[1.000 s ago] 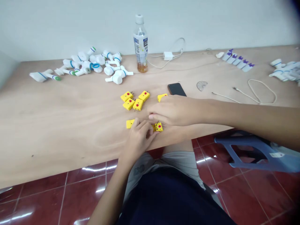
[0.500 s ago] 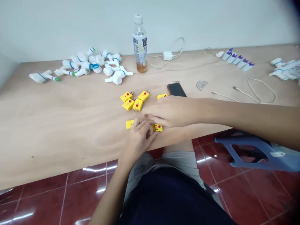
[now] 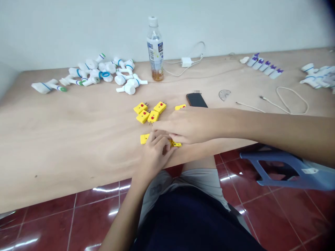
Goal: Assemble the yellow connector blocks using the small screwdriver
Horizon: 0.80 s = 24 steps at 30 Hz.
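My left hand (image 3: 156, 148) is closed in a pinch just above the table's near edge, its thumb and fingers at a yellow plug (image 3: 177, 144) that shows only in part. My right hand (image 3: 180, 126) reaches across from the right and meets the left fingers. Its fingers are bent together, and what lies between them is hidden. Another yellow piece (image 3: 143, 139) pokes out left of my left fingers. Beyond the hands lies a group of yellow two-pin plugs (image 3: 153, 116) with red dots. One more yellow plug (image 3: 180, 107) is partly covered by my right hand.
On the wooden table (image 3: 78, 139) are a phone (image 3: 196, 100), a protractor (image 3: 224, 94), a white cable (image 3: 293, 113), a drink bottle (image 3: 156, 52) and a charger (image 3: 186, 62). White fittings (image 3: 99, 71), purple-topped pieces (image 3: 265, 66) and more white parts (image 3: 318, 76) lie farther back. A blue stool (image 3: 261, 170) stands right.
My right hand has shifted slightly left and down over the left fingers. The red dot on the plug at the left thumb is now out of sight.
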### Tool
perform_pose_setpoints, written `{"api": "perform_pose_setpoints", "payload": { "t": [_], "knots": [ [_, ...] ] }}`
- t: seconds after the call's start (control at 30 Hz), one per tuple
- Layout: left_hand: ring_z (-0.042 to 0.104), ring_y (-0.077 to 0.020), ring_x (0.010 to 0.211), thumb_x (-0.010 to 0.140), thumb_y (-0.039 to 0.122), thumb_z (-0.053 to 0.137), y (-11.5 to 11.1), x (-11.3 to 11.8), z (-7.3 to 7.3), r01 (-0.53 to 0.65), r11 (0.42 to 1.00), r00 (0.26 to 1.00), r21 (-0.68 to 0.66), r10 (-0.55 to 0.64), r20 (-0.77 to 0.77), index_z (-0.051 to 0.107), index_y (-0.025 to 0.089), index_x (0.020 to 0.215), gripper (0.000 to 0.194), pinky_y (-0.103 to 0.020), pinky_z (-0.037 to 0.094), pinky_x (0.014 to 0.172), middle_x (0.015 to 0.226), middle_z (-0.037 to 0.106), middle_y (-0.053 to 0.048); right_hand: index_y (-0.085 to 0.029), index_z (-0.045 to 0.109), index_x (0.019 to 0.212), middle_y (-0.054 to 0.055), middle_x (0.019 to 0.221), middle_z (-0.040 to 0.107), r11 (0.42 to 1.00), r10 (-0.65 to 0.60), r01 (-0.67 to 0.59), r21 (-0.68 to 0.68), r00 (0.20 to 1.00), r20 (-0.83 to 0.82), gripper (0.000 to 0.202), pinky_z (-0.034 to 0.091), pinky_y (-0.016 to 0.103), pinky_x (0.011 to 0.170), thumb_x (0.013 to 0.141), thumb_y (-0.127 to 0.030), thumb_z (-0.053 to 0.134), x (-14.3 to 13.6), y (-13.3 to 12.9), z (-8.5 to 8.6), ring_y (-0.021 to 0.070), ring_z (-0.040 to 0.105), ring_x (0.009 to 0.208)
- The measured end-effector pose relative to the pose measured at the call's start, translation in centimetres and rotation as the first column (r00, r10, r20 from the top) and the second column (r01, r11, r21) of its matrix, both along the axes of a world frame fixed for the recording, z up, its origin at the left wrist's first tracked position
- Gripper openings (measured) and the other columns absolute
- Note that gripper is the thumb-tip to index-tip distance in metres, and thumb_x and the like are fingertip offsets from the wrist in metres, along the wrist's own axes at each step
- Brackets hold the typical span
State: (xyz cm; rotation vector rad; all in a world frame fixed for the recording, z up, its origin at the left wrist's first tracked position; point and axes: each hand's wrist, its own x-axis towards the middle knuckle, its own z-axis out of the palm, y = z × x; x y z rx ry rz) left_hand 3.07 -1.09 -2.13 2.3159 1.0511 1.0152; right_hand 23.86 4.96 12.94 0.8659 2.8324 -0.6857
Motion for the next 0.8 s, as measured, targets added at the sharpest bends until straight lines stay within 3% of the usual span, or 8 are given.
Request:
{"api": "perform_pose_setpoints", "payload": {
  "t": [0.17, 0.37, 0.47, 0.8],
  "knots": [
    [0.060, -0.0268, 0.092, 0.107, 0.026, 0.081, 0.00, -0.03, -0.06, 0.022, 1.000, 1.000, 0.000, -0.022, 0.012, 0.051, 0.026, 0.083, 0.039, -0.042, 0.057, 0.083, 0.087, 0.067, -0.003, -0.016, 0.075, 0.119, 0.008, 0.103, 0.080, 0.999, -0.044, 0.044, -0.032, 0.999, 0.006, 0.023, 0.029, 0.036, 0.065, 0.104, -0.008, 0.059, -0.05, 0.14, 0.12, 0.0185, 0.057, 0.077],
    [0.063, -0.0272, 0.094, 0.108, 0.027, 0.079, 0.01, -0.06, 0.00, 0.018, 1.000, 1.000, -0.021, -0.017, 0.003, 0.052, 0.026, 0.083, 0.037, -0.043, 0.058, 0.086, 0.090, 0.069, -0.004, -0.017, 0.073, 0.112, 0.009, 0.106, 0.080, 0.998, -0.048, 0.048, -0.041, 0.999, 0.011, 0.015, 0.031, 0.036, 0.068, 0.104, -0.011, 0.062, 0.42, 0.15, -0.08, 0.0194, 0.059, 0.079],
    [0.064, -0.0271, 0.095, 0.108, 0.027, 0.080, 0.03, -0.06, 0.01, 0.020, 0.999, 1.000, -0.029, -0.019, 0.005, 0.053, 0.026, 0.082, 0.037, -0.045, 0.059, 0.090, 0.091, 0.071, -0.004, -0.018, 0.073, 0.122, 0.008, 0.110, 0.081, 0.997, -0.038, 0.037, -0.065, 0.999, -0.006, 0.022, 0.031, 0.035, 0.068, 0.103, -0.010, 0.063, 0.42, 0.06, -0.05, 0.0195, 0.060, 0.081],
    [0.062, -0.0273, 0.094, 0.108, 0.025, 0.080, -0.08, -0.03, 0.03, 0.025, 1.000, 1.000, -0.014, -0.025, 0.015, 0.051, 0.026, 0.084, 0.038, -0.041, 0.055, 0.083, 0.088, 0.069, -0.003, -0.017, 0.076, 0.112, 0.009, 0.107, 0.080, 1.000, -0.006, 0.006, -0.026, 1.000, 0.021, 0.014, 0.031, 0.035, 0.069, 0.105, -0.012, 0.064, 0.23, 0.16, -0.02, 0.0200, 0.059, 0.082]
  ]
}}
